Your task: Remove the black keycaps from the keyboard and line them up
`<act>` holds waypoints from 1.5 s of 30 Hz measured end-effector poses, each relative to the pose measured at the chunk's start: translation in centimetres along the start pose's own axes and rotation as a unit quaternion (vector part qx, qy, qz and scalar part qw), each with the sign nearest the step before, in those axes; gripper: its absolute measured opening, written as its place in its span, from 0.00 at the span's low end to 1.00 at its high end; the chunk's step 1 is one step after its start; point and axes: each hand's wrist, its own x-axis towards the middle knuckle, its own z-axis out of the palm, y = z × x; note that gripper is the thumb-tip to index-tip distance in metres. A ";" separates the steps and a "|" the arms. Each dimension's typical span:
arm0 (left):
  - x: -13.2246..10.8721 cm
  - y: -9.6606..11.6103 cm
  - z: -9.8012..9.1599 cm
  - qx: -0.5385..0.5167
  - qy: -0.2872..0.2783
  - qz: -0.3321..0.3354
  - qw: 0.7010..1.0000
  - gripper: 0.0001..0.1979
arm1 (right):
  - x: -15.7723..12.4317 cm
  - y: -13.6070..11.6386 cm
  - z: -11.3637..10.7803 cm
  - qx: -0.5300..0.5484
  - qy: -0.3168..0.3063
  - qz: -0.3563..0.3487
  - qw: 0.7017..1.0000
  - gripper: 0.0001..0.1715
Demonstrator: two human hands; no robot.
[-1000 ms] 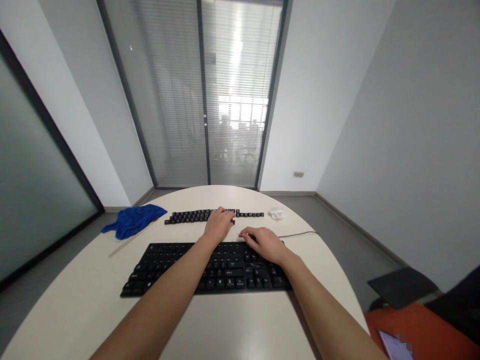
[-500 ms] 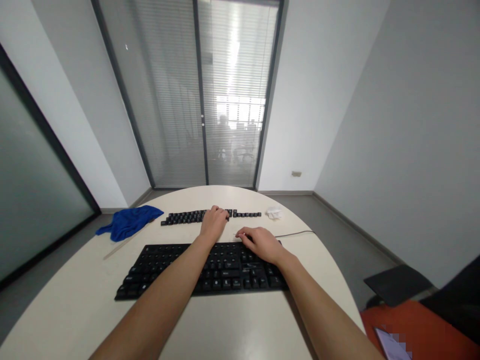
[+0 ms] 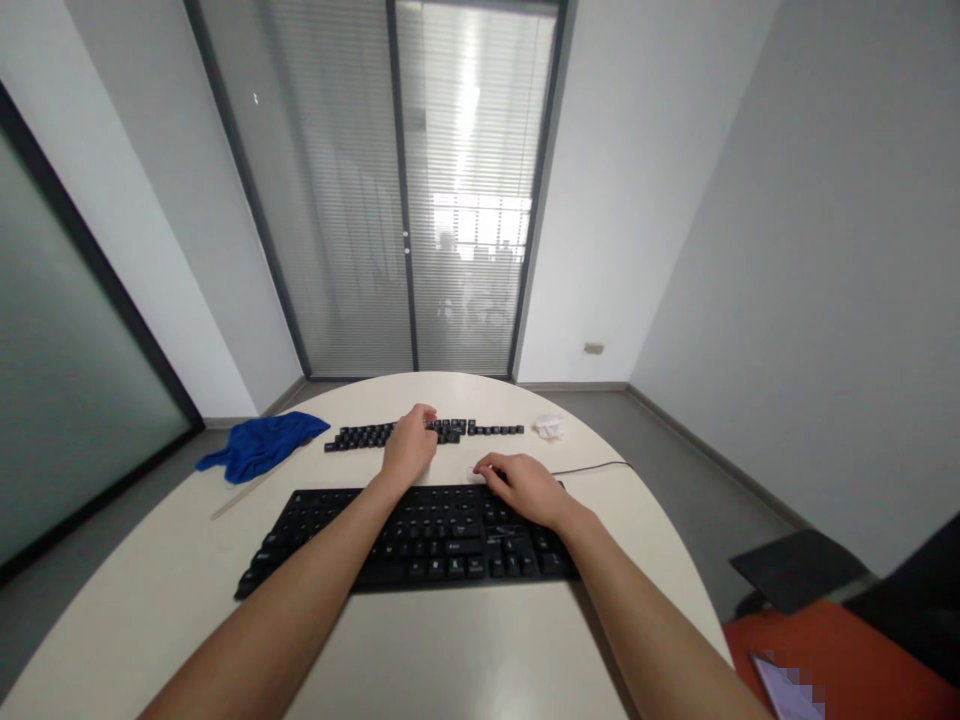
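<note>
A black keyboard lies across the table in front of me, partly under my forearms. Beyond it, loose black keycaps are lined up in rows. My left hand is over the middle of these rows, thumb and forefinger a little apart, with nothing visible between them; its other fingers are hidden. My right hand rests at the keyboard's upper right edge. Its fingertips are drawn together by a small whitish, see-through piece, too small to name.
A blue cloth lies at the left, with a thin stick beside it. Crumpled white tissue sits right of the keycaps. A cable runs to the right table edge. An orange chair stands at the lower right.
My left hand has moved left along the keycap rows, uncovering keycaps to its right. My right hand has stayed in place; the whitish piece at its fingertips shows more clearly.
</note>
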 end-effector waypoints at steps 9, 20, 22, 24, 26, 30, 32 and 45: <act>-7.7 0.0 -1.4 -0.179 -0.127 0.053 0.974 0.19 | 0.2 -1.4 -0.2 0.103 0.012 -0.061 0.993 0.16; -7.6 -0.1 -2.4 -0.330 -0.052 -0.022 0.942 0.10 | -0.1 -2.1 -1.7 0.202 -0.048 -0.018 0.978 0.17; -7.7 -0.1 -2.4 -0.326 -0.056 -0.022 0.943 0.10 | -0.2 -1.2 -2.1 0.225 -0.050 0.000 0.973 0.18; -8.0 -0.1 -2.3 -0.297 -0.056 0.004 0.953 0.10 | -0.2 -0.7 -2.3 0.235 -0.048 0.012 0.971 0.18; -8.3 0.2 -2.4 -0.257 -0.052 0.045 0.964 0.10 | -0.3 -0.6 -2.2 0.235 -0.044 0.018 0.971 0.19; -8.9 0.7 -2.8 -0.190 -0.086 0.120 0.971 0.11 | -0.1 -1.3 -1.5 0.238 -0.037 0.010 0.971 0.20; -9.0 0.8 -2.9 -0.176 -0.108 0.128 0.970 0.10 | 0.0 -1.8 -1.3 0.245 -0.027 0.005 0.969 0.19; -7.4 0.2 -2.5 -0.414 -0.060 -0.031 0.908 0.14 | -1.5 0.9 -3.3 0.117 -0.154 0.017 0.981 0.36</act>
